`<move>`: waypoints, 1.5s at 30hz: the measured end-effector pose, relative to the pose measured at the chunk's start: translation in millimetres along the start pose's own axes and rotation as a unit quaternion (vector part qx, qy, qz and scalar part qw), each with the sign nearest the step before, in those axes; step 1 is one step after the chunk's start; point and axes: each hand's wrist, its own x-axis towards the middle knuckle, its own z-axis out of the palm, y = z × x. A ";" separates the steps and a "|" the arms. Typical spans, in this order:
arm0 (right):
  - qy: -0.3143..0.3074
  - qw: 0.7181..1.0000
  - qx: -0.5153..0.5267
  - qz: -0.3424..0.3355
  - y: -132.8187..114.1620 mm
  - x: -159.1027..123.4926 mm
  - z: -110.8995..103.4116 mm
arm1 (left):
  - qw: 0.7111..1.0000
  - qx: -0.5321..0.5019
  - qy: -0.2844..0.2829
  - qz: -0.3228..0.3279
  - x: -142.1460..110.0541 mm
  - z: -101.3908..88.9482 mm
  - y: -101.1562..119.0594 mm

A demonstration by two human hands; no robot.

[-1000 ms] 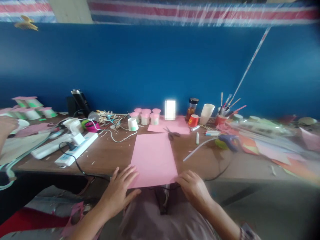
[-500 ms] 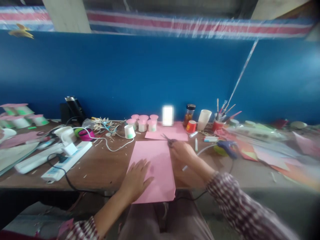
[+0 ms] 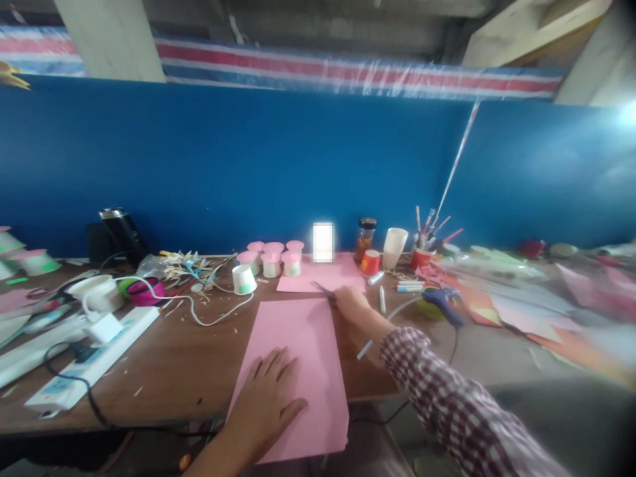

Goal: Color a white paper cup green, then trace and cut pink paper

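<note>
My left hand [image 3: 265, 397] lies flat with its fingers spread on a pink sheet of paper [image 3: 313, 331], whose near end hangs past the table edge. Beyond the sheet's far right corner, my right hand [image 3: 352, 303] is closed around a pair of scissors [image 3: 324, 290]. The blades point left, over the gap between this sheet and a second pink sheet [image 3: 298, 283] farther back. Small white paper cups [image 3: 271, 267] topped with pink discs stand behind to the left. One white and green cup [image 3: 244, 279] sits upside down near them.
A power strip [image 3: 129, 341] with cords lies on the left, beside a magenta tape roll [image 3: 146, 291]. On the right are a red cup [image 3: 370, 263], a lidded jar [image 3: 366, 238], markers [image 3: 410, 287], a blue glue gun [image 3: 447, 305] and coloured paper [image 3: 521, 311].
The camera has turned slightly right and upward, so the table appears lower and farther left. My left hand stays flat on the pink sheet, and the scissors remain in my right hand.
</note>
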 end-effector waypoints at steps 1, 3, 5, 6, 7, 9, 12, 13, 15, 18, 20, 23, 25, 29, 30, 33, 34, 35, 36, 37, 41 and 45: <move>0.003 1.000 0.002 0.004 2.7 0.9 1.2 | 1.000 0.002 0.003 0.007 -0.1 0.4 2.1; 0.009 1.000 0.009 0.015 7.4 2.6 3.2 | 1.000 0.004 0.008 0.023 0.8 1.6 6.9; 0.011 1.000 0.016 0.022 10.6 4.2 4.4 | 0.999 0.003 0.011 0.039 3.1 2.6 11.1; 0.012 0.999 0.020 0.023 11.5 4.8 4.6 | 0.999 0.001 0.012 0.047 4.4 2.6 12.7; 0.014 0.999 0.024 0.022 12.1 5.1 4.4 | 0.999 -0.003 0.013 0.053 5.9 2.2 13.7; 0.021 0.999 0.031 0.019 12.6 4.2 2.8 | 0.998 -0.016 0.015 0.054 9.3 -0.4 14.0; 0.028 0.999 0.042 0.018 14.0 0.0 -3.2 | 0.998 -0.044 0.024 0.033 18.4 -8.2 8.6; 0.029 0.998 0.045 0.020 15.3 -1.6 -5.9 | 0.998 -0.051 0.028 0.023 23.1 -11.3 5.0; 0.033 0.998 0.048 0.028 20.1 -3.7 -11.8 | 0.998 -0.057 0.036 0.002 35.0 -17.4 -4.2; 0.040 0.997 0.044 0.057 31.3 -3.5 -19.7 | 0.997 -0.042 0.037 -0.047 55.6 -24.2 -20.4; 0.039 0.995 0.038 0.081 38.2 -2.7 -22.9 | 0.995 -0.024 0.022 -0.091 67.1 -25.9 -29.8; 0.036 0.994 0.032 0.098 38.9 -5.3 -23.0 | 0.992 -0.010 -0.011 -0.128 75.5 -23.0 -37.8; 0.042 0.995 0.036 0.084 29.9 -10.1 -19.7 | 0.991 -0.009 -0.024 -0.133 75.4 -18.6 -38.8; 0.034 0.997 0.068 0.024 -0.3 -18.6 -9.1 | 0.989 -0.020 -0.026 -0.142 70.3 -12.2 -35.7; 0.029 0.996 0.079 0.015 -7.0 -18.9 -6.9 | 0.989 -0.024 -0.026 -0.145 69.3 -11.6 -34.9; 0.018 0.993 0.113 0.008 -18.6 -15.5 -3.5 | 0.987 -0.032 -0.026 -0.152 67.1 -10.5 -33.5; 0.015 0.992 0.126 0.010 -19.9 -13.5 -3.2 | 0.987 -0.032 -0.024 -0.154 66.5 -10.0 -33.3; 0.012 0.990 0.139 0.012 -20.2 -11.3 -3.0 | 0.987 -0.030 -0.021 -0.154 66.0 -9.2 -33.1; 0.010 0.988 0.154 0.014 -20.0 -9.3 -2.5 | 0.988 -0.028 -0.017 -0.153 65.6 -8.4 -32.9; 0.010 0.985 0.170 0.017 -19.5 -7.5 -1.7 | 0.988 -0.025 -0.015 -0.152 65.3 -7.6 -32.7; 0.030 0.969 0.243 0.025 -18.8 -2.4 6.6 | 0.988 -0.017 -0.010 -0.151 65.7 -5.1 -31.8; 0.076 0.945 0.317 0.027 -20.7 -1.5 16.1 | 0.990 -0.015 -0.004 -0.143 68.3 -4.2 -29.1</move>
